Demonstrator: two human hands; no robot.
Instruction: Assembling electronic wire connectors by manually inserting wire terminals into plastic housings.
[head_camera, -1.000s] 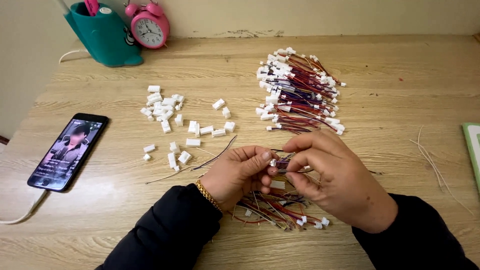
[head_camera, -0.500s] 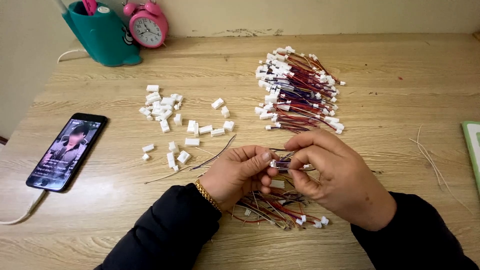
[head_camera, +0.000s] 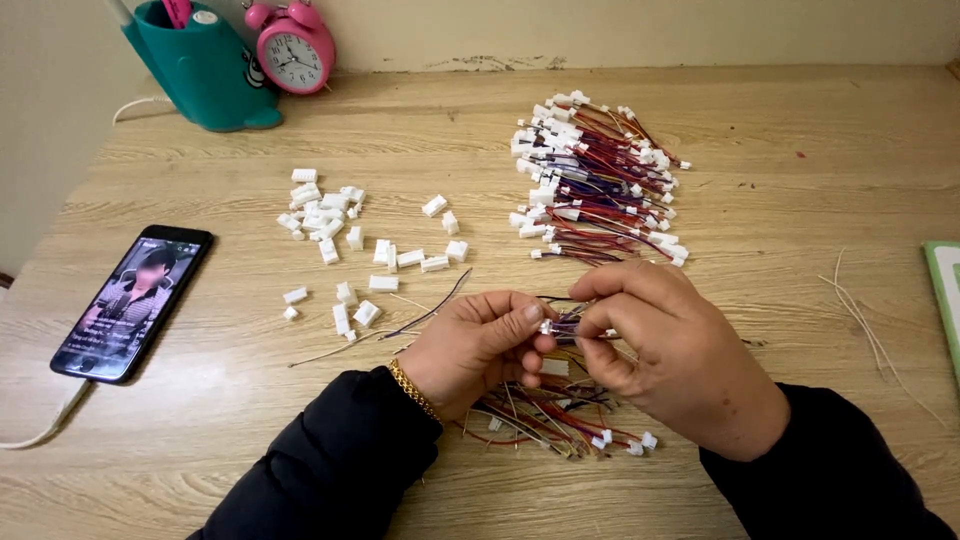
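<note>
Wire lead (head_camera: 572, 326) pinched between left hand (head_camera: 478, 345) and right hand (head_camera: 668, 360), near-centre over bench (head_camera: 800, 200); loose bundle (head_camera: 545, 415) beneath could snag, fine wires likely slip from fingertips

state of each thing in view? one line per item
left hand: pinching a small white connector
right hand: gripping thin wires at that connector
big wire bundle: heaped, connectors fitted
loose white housings: scattered, no wires
wire pile under hands: tangled
phone: screen lit, cable plugged in
pink alarm clock: upright
teal holder: upright
</note>
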